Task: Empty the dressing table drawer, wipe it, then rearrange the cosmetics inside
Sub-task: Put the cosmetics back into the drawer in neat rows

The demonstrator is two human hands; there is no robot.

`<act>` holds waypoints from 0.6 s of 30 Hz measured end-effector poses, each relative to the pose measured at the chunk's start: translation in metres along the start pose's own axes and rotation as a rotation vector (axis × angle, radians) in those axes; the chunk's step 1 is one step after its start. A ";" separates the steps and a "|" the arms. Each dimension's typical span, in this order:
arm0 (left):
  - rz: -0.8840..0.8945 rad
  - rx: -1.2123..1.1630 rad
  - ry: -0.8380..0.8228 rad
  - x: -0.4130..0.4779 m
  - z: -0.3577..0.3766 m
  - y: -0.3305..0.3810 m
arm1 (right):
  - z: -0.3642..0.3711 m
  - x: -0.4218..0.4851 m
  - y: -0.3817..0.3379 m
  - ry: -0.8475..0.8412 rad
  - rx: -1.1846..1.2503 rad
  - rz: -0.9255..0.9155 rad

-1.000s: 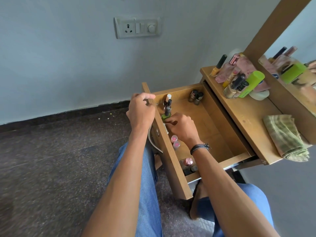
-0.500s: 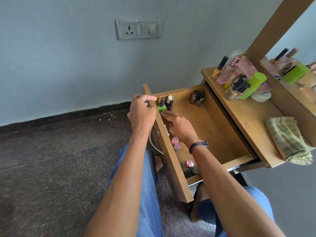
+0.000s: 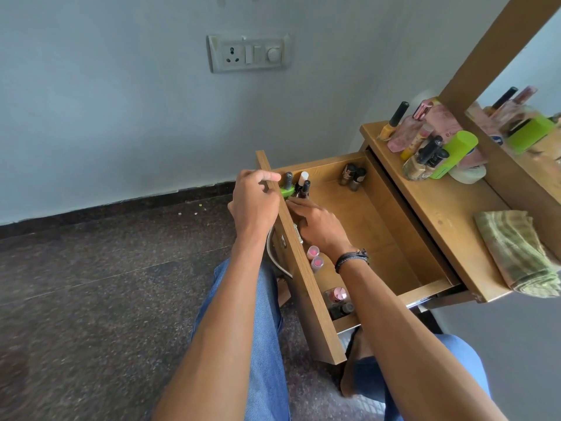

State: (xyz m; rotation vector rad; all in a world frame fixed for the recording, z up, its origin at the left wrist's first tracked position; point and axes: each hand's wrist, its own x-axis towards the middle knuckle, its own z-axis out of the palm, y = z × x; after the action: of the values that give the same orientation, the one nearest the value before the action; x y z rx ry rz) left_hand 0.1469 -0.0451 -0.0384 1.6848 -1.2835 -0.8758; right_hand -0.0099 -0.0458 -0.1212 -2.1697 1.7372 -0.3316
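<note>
The green bottle (image 3: 287, 190) stands upright in the drawer's (image 3: 307, 288) far-left corner, beside other bottles (image 3: 304, 187). The right hand (image 3: 318, 226), fingers straight and gripping nothing, apparently touches its base. The left hand (image 3: 254, 203) grips the drawer's front edge.

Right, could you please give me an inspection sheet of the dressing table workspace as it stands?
Surface: dressing table top, bare wood in the middle.
Job's things: drawer open; nail polish bottles in its far left corner, two bottles by the far wall, pink-capped ones along the drawer front.
Clutter: cosmetics and a folded cloth on top.
Grippers: left hand grips the drawer front's top edge; right hand inside the drawer, straight fingers at the green bottle.
Cables: nothing seen.
Surroundings: wall socket, mirror, stone floor.
</note>
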 end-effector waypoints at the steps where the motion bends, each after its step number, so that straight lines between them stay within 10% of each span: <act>1: 0.001 0.000 0.001 0.000 0.000 0.000 | 0.000 0.000 0.000 -0.003 0.004 0.005; 13: -0.009 -0.003 0.000 0.000 0.000 0.000 | -0.012 -0.007 0.005 0.396 0.340 0.312; 18: -0.005 0.000 0.000 0.000 0.001 -0.001 | -0.010 -0.001 0.010 0.188 0.517 0.373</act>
State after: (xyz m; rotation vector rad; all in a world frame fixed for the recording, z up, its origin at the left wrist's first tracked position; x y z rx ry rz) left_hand 0.1459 -0.0451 -0.0396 1.6884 -1.2798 -0.8785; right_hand -0.0233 -0.0485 -0.1160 -1.4617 1.8503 -0.8017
